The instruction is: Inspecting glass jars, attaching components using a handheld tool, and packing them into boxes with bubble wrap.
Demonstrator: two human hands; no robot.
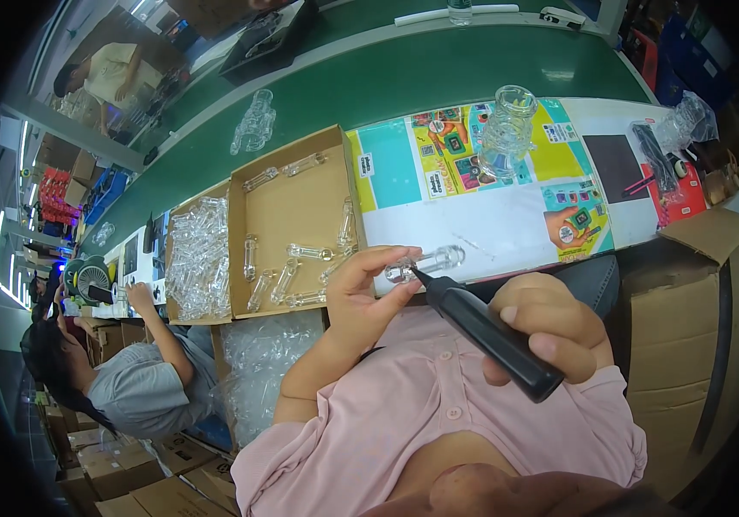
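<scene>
My left hand [359,297] is closed, its thumb and fingers pinching one end of a small clear glass tube piece [447,258] over the table's near edge. The tube's rounded far end points right. In my right hand [563,320] is a thick black pen-shaped tool [490,332], gripped from the right side. Its narrow tip is at the end of the glass piece by my left fingertips; whether it touches or goes inside, I cannot tell. Left of my hands, a shallow cardboard tray [288,207] holds several similar glass pieces, lying loosely along its sides.
A second cardboard box [173,308] heaped with glass pieces adjoins the tray. A tall clear glass vessel [508,129] stands on printed colourful sheets; another [255,121] lies on the green table [335,99]. An open carton [671,336] is at right. A co-worker [141,370] sits at left.
</scene>
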